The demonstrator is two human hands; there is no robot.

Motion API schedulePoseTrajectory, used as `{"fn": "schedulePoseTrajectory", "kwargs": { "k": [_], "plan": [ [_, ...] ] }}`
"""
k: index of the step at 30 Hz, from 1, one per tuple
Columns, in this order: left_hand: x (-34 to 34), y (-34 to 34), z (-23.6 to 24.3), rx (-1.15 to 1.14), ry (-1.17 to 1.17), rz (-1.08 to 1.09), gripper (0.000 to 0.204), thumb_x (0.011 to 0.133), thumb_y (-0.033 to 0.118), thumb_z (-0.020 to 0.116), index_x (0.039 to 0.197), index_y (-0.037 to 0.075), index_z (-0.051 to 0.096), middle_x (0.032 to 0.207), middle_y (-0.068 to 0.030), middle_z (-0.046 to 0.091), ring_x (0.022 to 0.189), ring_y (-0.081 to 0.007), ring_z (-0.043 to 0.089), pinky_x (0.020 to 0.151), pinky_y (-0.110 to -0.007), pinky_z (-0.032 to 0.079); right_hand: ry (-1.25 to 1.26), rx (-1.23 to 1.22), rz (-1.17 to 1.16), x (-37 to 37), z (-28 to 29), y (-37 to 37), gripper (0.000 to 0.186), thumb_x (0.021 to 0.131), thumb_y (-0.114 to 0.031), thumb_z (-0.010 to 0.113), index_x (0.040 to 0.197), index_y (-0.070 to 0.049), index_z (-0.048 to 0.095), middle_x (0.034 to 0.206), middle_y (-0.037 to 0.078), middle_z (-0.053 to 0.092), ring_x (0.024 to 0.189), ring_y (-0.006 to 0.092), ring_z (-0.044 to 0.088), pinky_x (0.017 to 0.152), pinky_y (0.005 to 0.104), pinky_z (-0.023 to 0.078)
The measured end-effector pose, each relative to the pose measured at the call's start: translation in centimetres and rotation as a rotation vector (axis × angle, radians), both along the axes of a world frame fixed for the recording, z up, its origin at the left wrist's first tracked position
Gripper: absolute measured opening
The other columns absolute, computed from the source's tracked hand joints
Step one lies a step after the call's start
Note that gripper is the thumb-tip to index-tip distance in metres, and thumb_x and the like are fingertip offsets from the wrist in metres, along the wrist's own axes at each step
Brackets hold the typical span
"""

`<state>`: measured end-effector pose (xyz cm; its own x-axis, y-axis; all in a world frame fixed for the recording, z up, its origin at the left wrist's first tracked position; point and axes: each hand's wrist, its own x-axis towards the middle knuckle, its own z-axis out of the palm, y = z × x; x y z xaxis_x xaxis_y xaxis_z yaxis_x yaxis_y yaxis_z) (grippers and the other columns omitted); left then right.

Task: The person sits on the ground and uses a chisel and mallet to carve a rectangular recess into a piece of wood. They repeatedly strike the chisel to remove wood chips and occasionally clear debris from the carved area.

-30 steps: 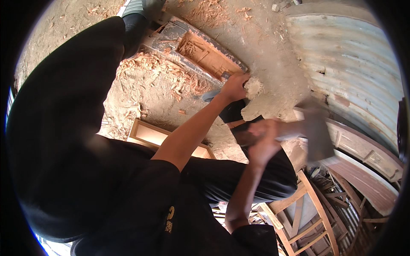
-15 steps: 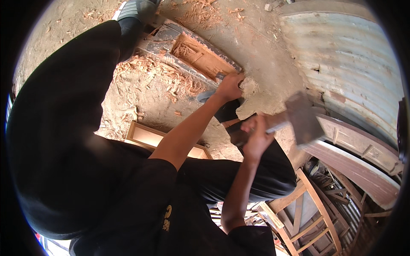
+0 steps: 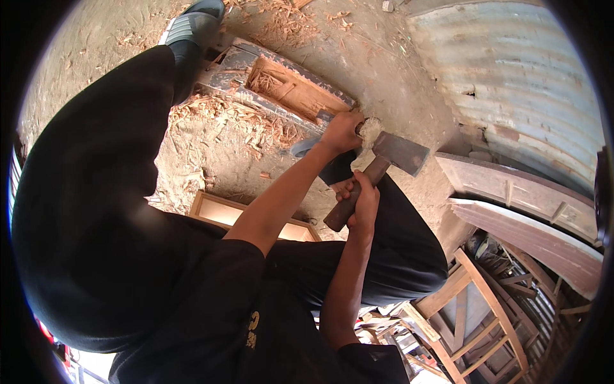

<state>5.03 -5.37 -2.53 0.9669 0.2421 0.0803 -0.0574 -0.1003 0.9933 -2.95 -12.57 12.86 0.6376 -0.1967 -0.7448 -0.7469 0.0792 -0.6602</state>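
In my right hand [image 3: 366,200] is a wooden mallet [image 3: 401,153], held by its thick dark handle. The mallet's blocky head is up beside my left hand [image 3: 342,132]. That hand is closed round a chisel [image 3: 325,116]; its flat grey blade shows at the near end of the recess, and its handle is mostly hidden in my fist. Below lies a thick timber block [image 3: 240,80] with worn grey paint and a long trough cut into it. Loose wood shavings fill part of the trough.
Shavings [image 3: 224,121] are scattered over the dirt floor on both sides of the block. My sandalled foot [image 3: 195,25] is at its far end. A pale wooden frame [image 3: 220,208] lies near my legs. On the right are corrugated sheeting [image 3: 511,77], panelled boards [image 3: 511,185] and a ladder-like frame [image 3: 476,320].
My right hand has swung the mallet leftward, bringing its head from the right to beside my left hand. The left hand keeps its grip at the trough's near end.
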Motion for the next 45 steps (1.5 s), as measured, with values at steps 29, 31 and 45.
{"fn": "schedulePoseTrajectory", "kwargs": {
  "k": [29, 31, 45],
  "plan": [
    [2.9, -1.1, 1.7, -0.003, -0.108, 0.084, 0.032, 0.062, 0.005, 0.064, 0.093, 0.001, 0.06, 0.085, -0.0197, 0.062, 0.081, -0.0404, 0.059, 0.071, -0.044, 0.047, 0.18, 0.304, -0.253, 0.9, -3.5, -2.5, 0.017, 0.083, -0.016, 0.06, 0.08, -0.007, 0.045, 0.063, 0.002, 0.044, 0.053, 0.0117, 0.043, 0.05, 0.029, 0.039],
    [3.5, -1.0, 2.5, -0.126, -0.146, 0.104, 0.033, 0.06, 0.003, 0.063, 0.093, -0.001, 0.061, 0.085, -0.0205, 0.062, 0.081, -0.0413, 0.058, 0.071, -0.044, 0.047, 0.194, 0.297, -0.273, 1.0, -3.5, -2.6, 0.017, 0.083, -0.016, 0.06, 0.08, -0.008, 0.045, 0.064, 0.002, 0.044, 0.053, 0.0115, 0.043, 0.05, 0.0288, 0.039],
    [2.9, 1.1, 1.5, -0.215, -0.243, 0.183, 0.031, 0.064, 0.016, 0.073, 0.09, 0.002, 0.064, 0.082, -0.0175, 0.064, 0.078, -0.0382, 0.061, 0.069, -0.041, 0.049, 0.234, 0.31, -0.216, 1.0, -3.9, -2.3, 0.017, 0.083, -0.016, 0.059, 0.08, -0.008, 0.045, 0.064, 0.002, 0.044, 0.053, 0.011, 0.043, 0.051, 0.0282, 0.039]
  ]
}}
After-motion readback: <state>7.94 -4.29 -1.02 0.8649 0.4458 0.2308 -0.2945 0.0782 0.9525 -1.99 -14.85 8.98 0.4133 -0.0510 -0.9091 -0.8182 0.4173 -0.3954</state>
